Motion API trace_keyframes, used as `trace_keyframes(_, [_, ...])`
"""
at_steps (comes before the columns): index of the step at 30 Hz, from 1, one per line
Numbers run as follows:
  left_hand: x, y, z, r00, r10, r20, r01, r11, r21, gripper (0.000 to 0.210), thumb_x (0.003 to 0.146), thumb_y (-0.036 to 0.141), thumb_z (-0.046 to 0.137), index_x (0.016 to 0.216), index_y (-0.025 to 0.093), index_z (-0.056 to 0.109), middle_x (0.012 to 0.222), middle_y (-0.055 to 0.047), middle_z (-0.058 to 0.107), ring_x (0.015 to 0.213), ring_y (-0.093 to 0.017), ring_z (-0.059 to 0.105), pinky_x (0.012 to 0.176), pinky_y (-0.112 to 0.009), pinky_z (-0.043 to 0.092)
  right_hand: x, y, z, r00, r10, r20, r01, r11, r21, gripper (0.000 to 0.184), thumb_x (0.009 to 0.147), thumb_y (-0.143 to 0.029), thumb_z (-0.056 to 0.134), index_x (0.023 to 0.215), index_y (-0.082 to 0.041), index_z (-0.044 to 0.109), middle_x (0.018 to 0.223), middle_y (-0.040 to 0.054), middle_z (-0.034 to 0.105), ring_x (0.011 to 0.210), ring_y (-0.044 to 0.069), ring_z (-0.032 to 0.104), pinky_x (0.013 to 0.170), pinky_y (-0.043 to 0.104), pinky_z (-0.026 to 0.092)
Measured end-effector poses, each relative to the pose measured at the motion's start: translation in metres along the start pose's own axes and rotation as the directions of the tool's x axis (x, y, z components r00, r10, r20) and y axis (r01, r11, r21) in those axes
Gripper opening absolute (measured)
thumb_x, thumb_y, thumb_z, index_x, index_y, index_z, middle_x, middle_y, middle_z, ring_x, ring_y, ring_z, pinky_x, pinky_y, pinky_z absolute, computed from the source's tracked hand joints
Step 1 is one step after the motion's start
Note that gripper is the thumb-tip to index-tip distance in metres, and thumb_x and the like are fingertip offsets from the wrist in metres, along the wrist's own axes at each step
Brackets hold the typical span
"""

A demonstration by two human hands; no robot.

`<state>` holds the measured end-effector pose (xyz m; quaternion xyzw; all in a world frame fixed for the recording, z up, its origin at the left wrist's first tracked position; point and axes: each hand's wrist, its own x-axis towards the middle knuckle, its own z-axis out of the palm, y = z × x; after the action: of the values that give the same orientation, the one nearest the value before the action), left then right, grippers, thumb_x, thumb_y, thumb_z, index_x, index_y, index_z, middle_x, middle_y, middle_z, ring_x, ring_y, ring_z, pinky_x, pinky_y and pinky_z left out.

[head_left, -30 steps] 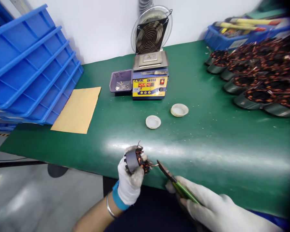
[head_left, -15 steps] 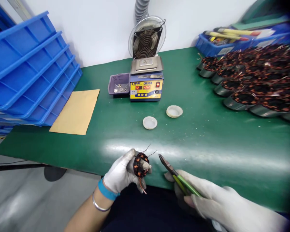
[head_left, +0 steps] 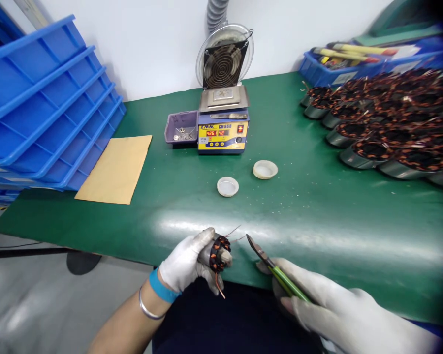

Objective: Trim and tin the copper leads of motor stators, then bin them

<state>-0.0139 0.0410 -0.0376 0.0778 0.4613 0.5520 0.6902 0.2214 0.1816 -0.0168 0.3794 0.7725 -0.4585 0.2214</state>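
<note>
A green bench [head_left: 170, 172] spans the room, a stack of blue trays [head_left: 47, 108] at far left and rows of wound cores [head_left: 387, 128] at far right. At the near edge, the right hand [head_left: 313, 290], gloved, is wrapped round the handles of the green-handled cutters [head_left: 276, 270], which slant far and left. The left hand [head_left: 184, 260], also gloved, is curled round the held core [head_left: 212, 251], thumb on the far side.

A second ago the copper lead [head_left: 220, 286] stuck out towards the cutters; now it hangs near, and two thin wires [head_left: 233, 231] reach right instead. One ends just beside the tips, touching or not I can't tell. To my eye, that puts the thin pair up for attention.

The core's axis runs roughly left to right, its coil face turned right and slightly near.
</note>
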Motion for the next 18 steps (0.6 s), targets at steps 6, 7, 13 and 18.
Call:
trace_keyframes(6, [-0.001, 0.005, 0.009, 0.997, -0.006, -0.078, 0.012, 0.997, 0.081, 0.071, 0.064, 0.075, 0.073, 0.087, 0.007, 0.066, 0.080, -0.014, 0.072, 0.046, -0.017, 0.063, 0.039, -0.026, 0.053, -0.004, -0.004, 0.004, 0.997, -0.022, -0.068, 0.020, 0.999, -0.028, 0.066, 0.086, -0.054, 0.040, 0.146, -0.028, 0.049, 0.078, 0.0012, 0.072, 0.062, 0.027, 0.067, 0.085, 0.042, 0.052])
trace_keyframes(7, [-0.002, 0.006, 0.010, 0.997, -0.008, -0.082, 0.016, 0.996, 0.089, 0.072, 0.063, 0.076, 0.073, 0.086, 0.007, 0.066, 0.080, -0.014, 0.071, 0.046, -0.018, 0.063, 0.038, -0.027, 0.053, -0.005, -0.006, 0.004, 0.995, -0.021, -0.095, 0.019, 1.000, -0.022, 0.065, 0.085, -0.053, 0.041, 0.144, -0.028, 0.051, 0.079, 0.0010, 0.072, 0.063, 0.026, 0.067, 0.089, 0.042, 0.051])
trace_keyframes(13, [-0.005, 0.009, 0.014, 0.996, -0.003, -0.084, 0.013, 0.992, 0.124, 0.071, 0.064, 0.075, 0.073, 0.085, 0.007, 0.066, 0.080, -0.014, 0.070, 0.044, -0.018, 0.062, 0.038, -0.028, 0.054, -0.009, -0.011, 0.000, 0.997, -0.012, -0.075, 0.010, 1.000, -0.026, 0.062, 0.085, -0.050, 0.042, 0.143, -0.030, 0.051, 0.087, -0.0008, 0.074, 0.066, 0.026, 0.069, 0.092, 0.041, 0.051])
trace_keyframes(18, [-0.005, 0.009, 0.015, 0.996, 0.001, -0.090, 0.013, 0.988, 0.155, 0.072, 0.066, 0.076, 0.070, 0.086, 0.007, 0.065, 0.081, -0.014, 0.070, 0.044, -0.018, 0.063, 0.039, -0.028, 0.053, -0.002, -0.002, 0.002, 0.994, -0.047, -0.098, 0.041, 0.997, -0.067, 0.060, 0.089, -0.046, 0.042, 0.146, -0.031, 0.048, 0.120, 0.0002, 0.068, 0.104, 0.032, 0.067, 0.098, 0.042, 0.051])
